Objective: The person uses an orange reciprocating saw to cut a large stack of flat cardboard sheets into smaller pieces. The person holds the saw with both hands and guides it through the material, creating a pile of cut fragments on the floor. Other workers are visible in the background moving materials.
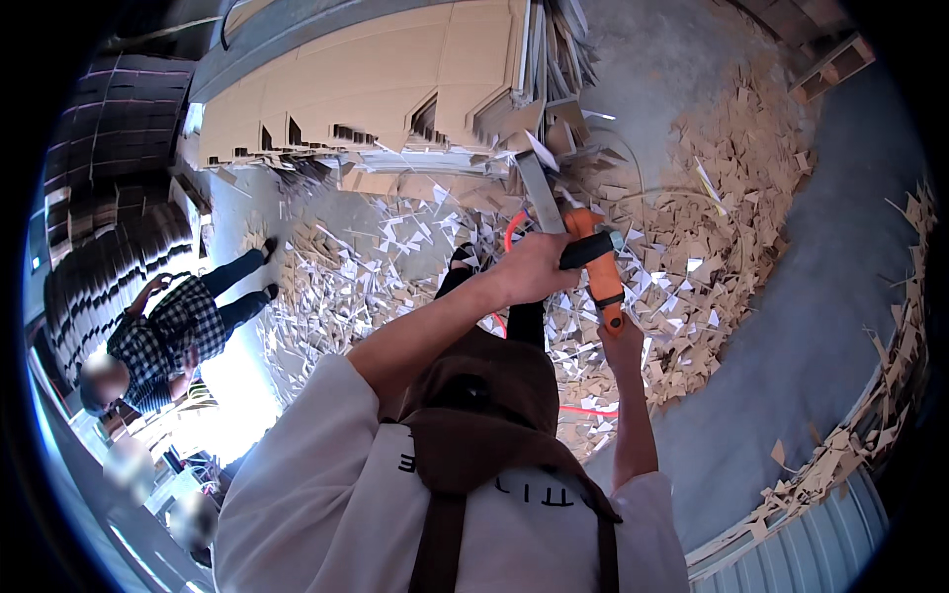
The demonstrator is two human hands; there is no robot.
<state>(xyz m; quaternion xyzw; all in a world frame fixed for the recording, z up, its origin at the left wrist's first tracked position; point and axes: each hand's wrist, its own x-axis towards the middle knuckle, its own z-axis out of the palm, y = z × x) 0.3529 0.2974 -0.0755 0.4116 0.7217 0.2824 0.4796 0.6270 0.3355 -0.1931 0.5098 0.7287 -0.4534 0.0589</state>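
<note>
With both hands I hold an orange handheld power tool (603,278) with a black side handle (587,251) and a long flat grey metal head (540,194). My left hand (534,268) is closed round the side handle, while my right hand (622,343) grips the tool's rear end. The tip of the head lies at the near right corner of a tall stack of cut cardboard sheets (395,74); whether it touches them I cannot tell. A red hose (513,230) curves beside my left hand.
Brown and white cardboard scraps (736,208) cover the floor around my feet. Ragged offcuts (561,59) stick out of the stack's right side. A person in a checked shirt (183,321) stands at the left near dark stacks (119,247). A wooden pallet (833,67) lies far right.
</note>
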